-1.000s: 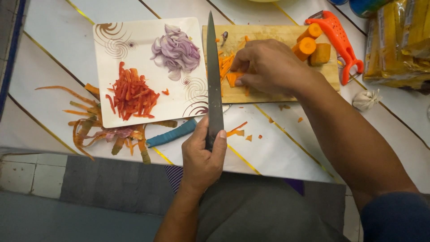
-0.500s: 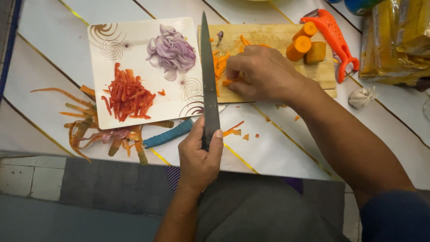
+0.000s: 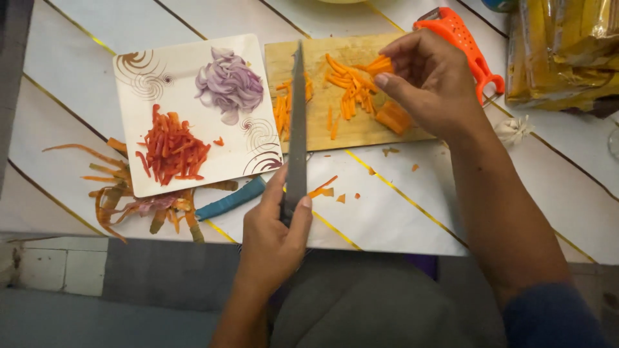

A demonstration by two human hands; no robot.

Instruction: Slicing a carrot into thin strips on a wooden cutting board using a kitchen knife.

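Head view: left hand at lower centre grips a knife pointing up; right hand at upper right pinches carrot strips over the cutting board.

The left hand wraps around the knife, so the handle is hidden inside the fist. The right hand covers the far corner of the cutting board and part of the orange peeler. Past that hand, the yellow packets are cut off by the edge. The blue handle by the fist slips under the plate.
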